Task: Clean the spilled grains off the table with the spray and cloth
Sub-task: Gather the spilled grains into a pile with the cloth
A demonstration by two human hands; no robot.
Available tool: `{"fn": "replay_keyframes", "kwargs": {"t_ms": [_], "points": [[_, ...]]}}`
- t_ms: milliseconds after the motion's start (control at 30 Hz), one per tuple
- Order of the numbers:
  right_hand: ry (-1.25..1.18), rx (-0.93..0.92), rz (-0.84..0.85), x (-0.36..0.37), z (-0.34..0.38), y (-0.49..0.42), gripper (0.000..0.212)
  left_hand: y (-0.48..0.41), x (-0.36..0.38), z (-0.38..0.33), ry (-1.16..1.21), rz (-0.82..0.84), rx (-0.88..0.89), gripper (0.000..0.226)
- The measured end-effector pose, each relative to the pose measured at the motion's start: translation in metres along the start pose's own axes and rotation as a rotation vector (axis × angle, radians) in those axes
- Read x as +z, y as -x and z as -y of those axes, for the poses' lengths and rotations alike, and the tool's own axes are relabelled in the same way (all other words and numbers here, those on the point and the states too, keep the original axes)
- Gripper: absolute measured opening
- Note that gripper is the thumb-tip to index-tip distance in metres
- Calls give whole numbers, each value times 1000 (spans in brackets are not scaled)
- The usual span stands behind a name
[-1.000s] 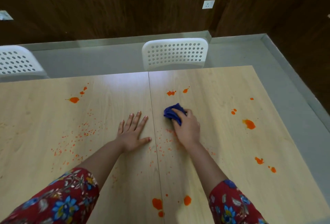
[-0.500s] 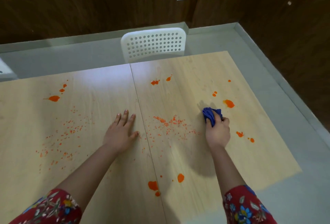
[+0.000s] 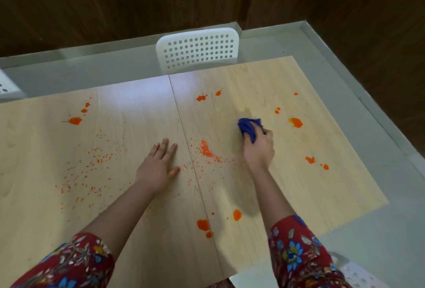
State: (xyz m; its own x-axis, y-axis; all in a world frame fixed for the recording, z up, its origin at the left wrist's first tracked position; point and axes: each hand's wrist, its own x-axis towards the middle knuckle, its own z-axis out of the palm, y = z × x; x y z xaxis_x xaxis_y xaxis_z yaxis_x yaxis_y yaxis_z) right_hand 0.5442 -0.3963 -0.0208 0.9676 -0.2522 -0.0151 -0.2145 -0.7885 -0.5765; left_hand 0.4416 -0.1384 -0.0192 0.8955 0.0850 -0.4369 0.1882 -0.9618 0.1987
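My right hand (image 3: 258,148) grips a crumpled blue cloth (image 3: 248,126) and presses it onto the light wooden table (image 3: 138,108), right of the centre seam. Just left of it lies a small swept pile of orange grains (image 3: 207,151). More orange grains (image 3: 92,168) are scattered thinly over the left half. My left hand (image 3: 158,166) rests flat on the table beside the seam, fingers spread, holding nothing. No spray bottle is in view.
Orange stains dot the table, such as one at the left (image 3: 74,120), one at the right (image 3: 296,122) and one near me (image 3: 203,224). A white perforated chair (image 3: 197,49) stands at the far edge. The table's right edge borders grey floor (image 3: 368,126).
My right hand swept the cloth out to the right and has come back a little toward the seam. The grains beside it are now gathered into a tighter pile. My left hand stayed put.
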Motion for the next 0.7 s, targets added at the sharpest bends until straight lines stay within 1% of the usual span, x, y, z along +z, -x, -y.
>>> {"fn": "replay_keyframes", "kwargs": {"t_ms": [67, 100, 167, 267, 367, 433, 467, 500, 567, 633, 700], "points": [[86, 145, -16, -12, -19, -25, 42, 0, 0, -1, -1, 2, 0, 75], [125, 191, -2, -13, -22, -36, 42, 0, 0, -1, 0, 3, 0, 75], [165, 177, 33, -8, -17, -48, 43, 0, -1, -1, 8, 11, -6, 75], [151, 10, 121, 12, 11, -37, 42, -1, -1, 0, 7, 24, -14, 76], [139, -238, 269, 32, 40, 2, 42, 0, -1, -1, 9, 27, -23, 77], [82, -327, 343, 31, 47, 24, 42, -1, -1, -1, 13, 20, -24, 77], [21, -305, 330, 24, 44, 30, 42, -1, -1, -1, 16, 17, -21, 77], [-41, -245, 282, 13, 37, 32, 41, -1, -1, 0, 16, 15, -16, 77], [-104, -76, 142, -13, 10, 30, 41, -1, -1, 2, 12, 12, -8, 76], [-66, 97, 18, -44, -33, 28, 42, -2, 1, 2, 16, 10, 3, 75], [9, 237, -48, -68, -73, 31, 43, -2, 2, 3, 15, -1, 3, 75]]}}
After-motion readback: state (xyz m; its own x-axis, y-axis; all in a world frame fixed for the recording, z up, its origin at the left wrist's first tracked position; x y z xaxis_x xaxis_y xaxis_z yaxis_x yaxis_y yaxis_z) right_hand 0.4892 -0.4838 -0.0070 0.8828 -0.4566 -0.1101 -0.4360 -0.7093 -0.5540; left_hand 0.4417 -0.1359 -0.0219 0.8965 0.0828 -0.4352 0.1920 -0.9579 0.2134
